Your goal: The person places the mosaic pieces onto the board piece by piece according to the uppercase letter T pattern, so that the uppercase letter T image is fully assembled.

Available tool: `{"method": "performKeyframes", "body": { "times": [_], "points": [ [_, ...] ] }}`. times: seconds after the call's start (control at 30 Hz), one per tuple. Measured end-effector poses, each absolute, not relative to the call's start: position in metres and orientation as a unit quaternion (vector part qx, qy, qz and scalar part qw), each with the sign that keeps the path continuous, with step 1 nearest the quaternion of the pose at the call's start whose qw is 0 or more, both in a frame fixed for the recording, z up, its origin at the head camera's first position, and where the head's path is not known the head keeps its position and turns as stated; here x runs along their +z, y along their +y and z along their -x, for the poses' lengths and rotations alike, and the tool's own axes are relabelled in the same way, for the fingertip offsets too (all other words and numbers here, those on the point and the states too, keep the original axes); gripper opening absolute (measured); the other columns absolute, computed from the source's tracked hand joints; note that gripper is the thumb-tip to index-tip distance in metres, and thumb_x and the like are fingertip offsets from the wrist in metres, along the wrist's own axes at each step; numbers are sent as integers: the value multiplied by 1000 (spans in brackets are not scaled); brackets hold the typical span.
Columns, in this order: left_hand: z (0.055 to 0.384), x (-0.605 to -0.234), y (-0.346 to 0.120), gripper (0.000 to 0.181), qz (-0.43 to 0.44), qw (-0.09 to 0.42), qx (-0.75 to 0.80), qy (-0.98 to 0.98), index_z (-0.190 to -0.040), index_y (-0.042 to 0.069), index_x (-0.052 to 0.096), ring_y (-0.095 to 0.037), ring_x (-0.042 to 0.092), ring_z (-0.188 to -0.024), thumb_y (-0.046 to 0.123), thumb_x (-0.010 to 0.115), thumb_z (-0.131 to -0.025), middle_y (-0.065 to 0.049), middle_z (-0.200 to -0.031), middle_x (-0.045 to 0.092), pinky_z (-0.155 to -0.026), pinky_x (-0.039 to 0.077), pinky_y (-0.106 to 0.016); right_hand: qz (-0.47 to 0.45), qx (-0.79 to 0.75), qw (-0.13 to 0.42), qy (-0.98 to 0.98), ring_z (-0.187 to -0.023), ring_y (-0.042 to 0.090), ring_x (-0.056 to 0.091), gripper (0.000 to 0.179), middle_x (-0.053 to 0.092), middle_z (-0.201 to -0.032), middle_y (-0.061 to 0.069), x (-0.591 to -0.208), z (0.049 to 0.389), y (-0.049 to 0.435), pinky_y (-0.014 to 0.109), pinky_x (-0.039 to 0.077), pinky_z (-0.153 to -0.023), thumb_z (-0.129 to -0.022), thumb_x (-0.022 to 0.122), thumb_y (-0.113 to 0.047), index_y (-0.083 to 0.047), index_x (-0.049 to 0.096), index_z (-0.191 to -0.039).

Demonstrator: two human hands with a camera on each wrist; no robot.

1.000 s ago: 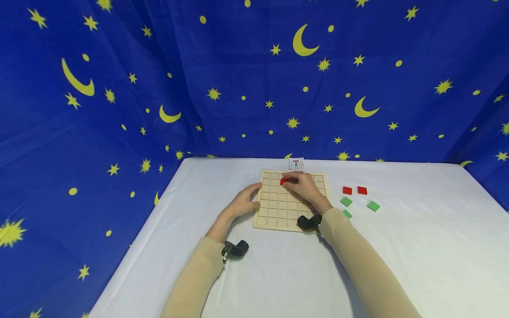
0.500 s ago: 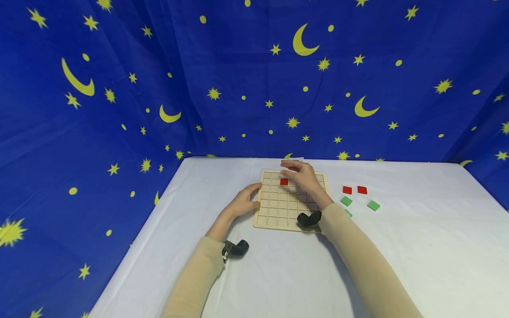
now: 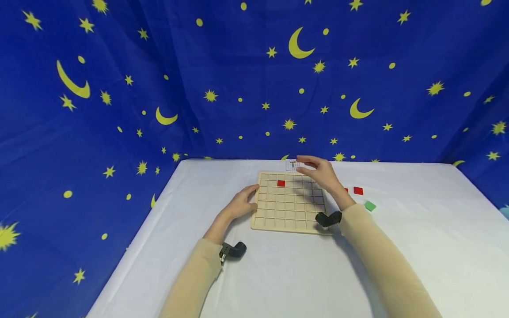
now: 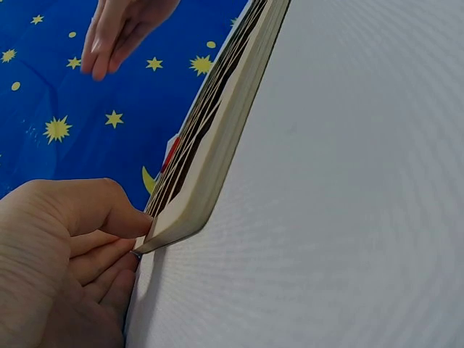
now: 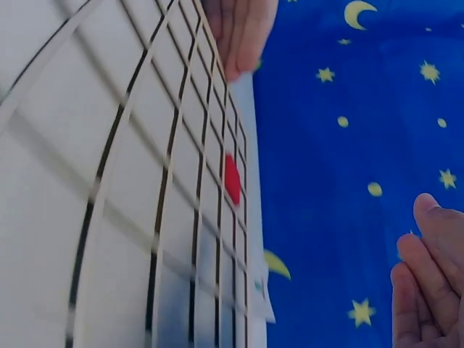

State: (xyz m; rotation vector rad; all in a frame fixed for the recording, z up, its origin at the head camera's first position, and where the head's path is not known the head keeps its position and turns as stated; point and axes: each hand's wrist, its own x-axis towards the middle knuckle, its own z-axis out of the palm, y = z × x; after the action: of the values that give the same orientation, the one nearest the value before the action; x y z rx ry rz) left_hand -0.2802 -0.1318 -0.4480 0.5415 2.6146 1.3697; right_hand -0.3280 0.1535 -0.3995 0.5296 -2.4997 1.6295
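Observation:
A square wooden grid board [image 3: 278, 216] lies on the white table. One red square tile [image 3: 281, 183] sits in a cell in its second row from the back. My left hand [image 3: 239, 204] touches the board's left edge, thumb and fingers apart; the left wrist view shows the thumb [image 4: 119, 210] at the board's rim. Above the board's far right part hovers my right hand [image 3: 323, 173], holding nothing, its thumb and fingers spread apart. A small printed card [image 3: 292, 165] with a coloured pattern lies just behind the board, near the right fingertips.
Right of the board lie a red tile [image 3: 358, 191] and a green tile [image 3: 370, 206]; another red tile is mostly hidden behind my right wrist. A blue curtain [image 3: 238, 66] with stars and moons hangs behind and beside the table [image 3: 278, 274].
My right hand has let go of the red tile, which stays in its cell, then lifted and moved right. It uncovers the card and now hides some loose tiles. My left hand stays put.

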Motion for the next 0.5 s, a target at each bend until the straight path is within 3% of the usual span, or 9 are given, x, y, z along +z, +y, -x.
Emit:
{"method": "performKeyframes", "body": {
  "times": [0.5],
  "points": [
    [282, -449, -132, 73, -188, 64, 455, 868, -143, -6, 33, -31, 29, -136, -5, 59, -75, -21, -146, 33, -112, 24, -36, -104, 500, 76, -856, -125, 25, 46, 53, 56, -129, 11, -396, 307, 248, 42, 38, -103, -85, 70, -32, -10, 56, -131]
  ]
}}
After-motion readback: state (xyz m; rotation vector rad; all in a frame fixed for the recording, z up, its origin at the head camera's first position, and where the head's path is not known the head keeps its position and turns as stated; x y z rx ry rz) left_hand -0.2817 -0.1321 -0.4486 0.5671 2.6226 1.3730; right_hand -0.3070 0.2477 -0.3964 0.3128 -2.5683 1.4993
